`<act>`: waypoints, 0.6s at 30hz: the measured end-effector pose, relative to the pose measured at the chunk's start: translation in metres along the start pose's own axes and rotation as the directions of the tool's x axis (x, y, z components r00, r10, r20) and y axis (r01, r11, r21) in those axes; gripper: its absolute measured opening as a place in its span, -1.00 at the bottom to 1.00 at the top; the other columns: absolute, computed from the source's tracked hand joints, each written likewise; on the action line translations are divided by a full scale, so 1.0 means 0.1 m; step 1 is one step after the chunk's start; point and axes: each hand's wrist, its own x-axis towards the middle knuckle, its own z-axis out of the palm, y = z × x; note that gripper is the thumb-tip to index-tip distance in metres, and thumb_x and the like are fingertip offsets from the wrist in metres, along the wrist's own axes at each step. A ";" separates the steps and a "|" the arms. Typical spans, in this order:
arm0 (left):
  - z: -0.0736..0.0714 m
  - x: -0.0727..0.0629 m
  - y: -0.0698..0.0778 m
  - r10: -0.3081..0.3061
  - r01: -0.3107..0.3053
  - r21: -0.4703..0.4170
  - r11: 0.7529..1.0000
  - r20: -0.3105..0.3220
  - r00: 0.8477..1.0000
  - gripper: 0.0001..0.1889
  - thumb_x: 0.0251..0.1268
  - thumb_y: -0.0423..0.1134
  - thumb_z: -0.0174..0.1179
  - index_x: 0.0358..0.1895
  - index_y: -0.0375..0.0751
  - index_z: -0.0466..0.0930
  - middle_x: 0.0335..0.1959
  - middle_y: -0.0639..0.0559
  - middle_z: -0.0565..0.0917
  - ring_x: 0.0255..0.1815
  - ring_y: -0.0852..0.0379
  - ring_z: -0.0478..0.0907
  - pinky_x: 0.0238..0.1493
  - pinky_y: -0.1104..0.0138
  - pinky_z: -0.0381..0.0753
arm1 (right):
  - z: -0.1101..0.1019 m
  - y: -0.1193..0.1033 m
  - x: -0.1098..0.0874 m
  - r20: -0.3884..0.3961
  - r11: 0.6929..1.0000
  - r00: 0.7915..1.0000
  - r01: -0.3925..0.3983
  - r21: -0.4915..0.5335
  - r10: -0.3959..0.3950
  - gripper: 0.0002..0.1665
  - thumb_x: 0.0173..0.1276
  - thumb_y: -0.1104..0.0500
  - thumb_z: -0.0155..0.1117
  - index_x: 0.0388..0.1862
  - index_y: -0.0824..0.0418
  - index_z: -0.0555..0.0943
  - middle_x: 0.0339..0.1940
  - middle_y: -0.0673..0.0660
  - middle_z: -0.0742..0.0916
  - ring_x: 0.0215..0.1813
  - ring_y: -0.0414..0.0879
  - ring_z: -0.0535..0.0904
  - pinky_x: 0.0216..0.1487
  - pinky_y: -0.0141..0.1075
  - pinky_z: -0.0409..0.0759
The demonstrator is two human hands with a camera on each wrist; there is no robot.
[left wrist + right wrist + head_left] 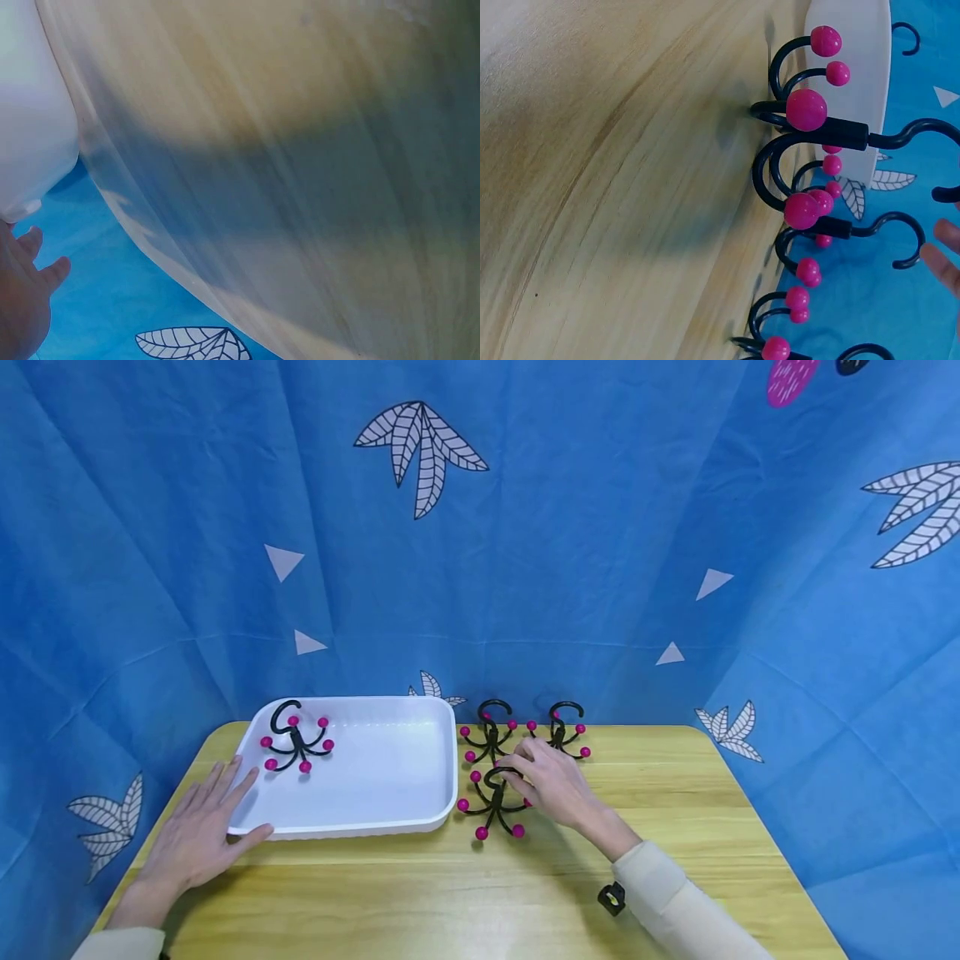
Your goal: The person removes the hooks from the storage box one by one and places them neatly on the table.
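The right hand (551, 781) is at the curved top of the front black hook hanger (497, 797), pinching it between thumb and fingers. This hanger stands upright, its several curved arms tipped with pink balls. In the right wrist view, the same hanger (844, 133) is large, with fingertips at the right edge. Spread flat, the left hand (197, 839) rests at the left rim of a white tray (375, 781). A matching hanger (297, 742) stands inside the tray, towards its back left. In the left wrist view, some fingers (45, 274) show beside the tray's edge.
Behind the right hand stand two more hangers, one (491, 739) close to the tray's right side and another (558, 735) farther right. The wooden table (420, 902) ends at a blue patterned curtain (525, 568). A black clip-like piece (612, 898) sits by the right sleeve.
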 end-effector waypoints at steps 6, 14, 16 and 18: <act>0.01 0.01 0.00 0.001 -0.001 0.010 1.000 0.002 1.000 0.08 0.38 0.45 0.11 0.73 -0.16 -0.03 0.79 -0.27 -0.17 0.76 -0.44 -0.15 0.61 -0.43 0.06 | 0.05 0.01 -0.01 -0.031 1.000 1.000 0.006 0.011 -0.006 -0.66 0.18 0.17 0.64 -0.06 0.02 0.78 -0.35 -0.07 0.59 -0.38 -0.26 0.38 -0.47 -0.56 0.29; 0.01 0.02 0.00 -0.006 0.006 0.006 1.000 0.003 1.000 0.09 0.38 0.44 0.12 0.74 -0.13 -0.07 0.79 -0.27 -0.17 0.75 -0.45 -0.11 0.61 -0.44 0.06 | 0.06 0.00 0.01 -0.038 1.000 0.999 -0.007 0.014 0.008 -0.66 0.17 0.17 0.64 -0.07 0.02 0.78 -0.34 -0.07 0.60 -0.38 -0.26 0.39 -0.47 -0.56 0.28; 0.01 0.01 0.00 -0.008 0.008 0.008 1.000 0.002 1.000 0.09 0.38 0.44 0.12 0.74 -0.14 -0.06 0.79 -0.27 -0.17 0.75 -0.45 -0.12 0.61 -0.44 0.06 | 0.06 -0.01 0.00 -0.035 1.000 0.999 -0.009 0.012 0.009 -0.68 0.19 0.15 0.63 -0.07 0.02 0.78 -0.34 -0.06 0.60 -0.37 -0.26 0.39 -0.47 -0.55 0.30; 0.01 0.01 -0.01 -0.009 0.009 0.009 1.000 0.002 1.000 0.09 0.37 0.44 0.12 0.74 -0.14 -0.06 0.79 -0.27 -0.17 0.75 -0.45 -0.14 0.61 -0.44 0.07 | 0.05 -0.02 0.00 -0.024 1.000 1.000 -0.020 0.013 0.020 -0.71 0.24 0.11 0.60 -0.05 0.02 0.78 -0.33 -0.07 0.61 -0.37 -0.26 0.40 -0.46 -0.54 0.33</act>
